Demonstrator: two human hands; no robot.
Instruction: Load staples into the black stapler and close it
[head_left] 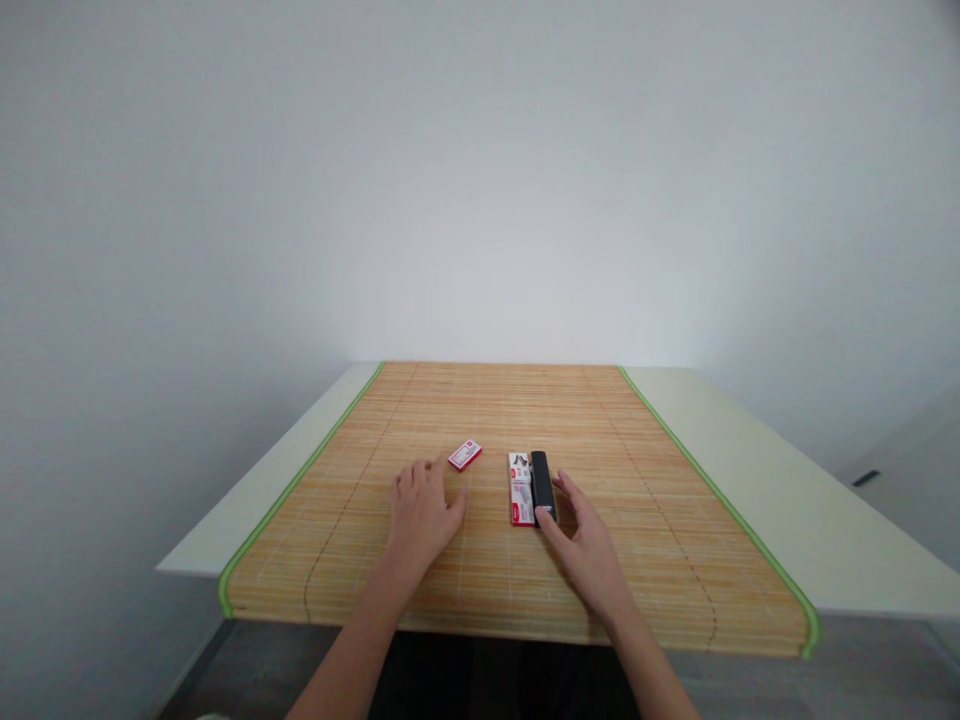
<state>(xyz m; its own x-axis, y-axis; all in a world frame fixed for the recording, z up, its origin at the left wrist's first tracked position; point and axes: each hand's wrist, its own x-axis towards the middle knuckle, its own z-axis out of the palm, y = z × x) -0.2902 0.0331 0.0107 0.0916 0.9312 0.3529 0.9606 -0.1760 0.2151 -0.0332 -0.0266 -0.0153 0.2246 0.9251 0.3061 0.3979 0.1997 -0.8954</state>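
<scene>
My left hand (421,512) lies flat and open on the bamboo mat (675,560), fingers spread, just short of a small red and white box (465,455). My right hand (585,540) reaches to a black stapler (541,484), thumb and fingers curled at its near end and touching it. A red and white pack (520,488) lies along the stapler's left side.
The mat has green edging and covers the middle of a pale table (787,480) set against a white wall. Bare table strips run along both sides of the mat. The table's near edge is close to me.
</scene>
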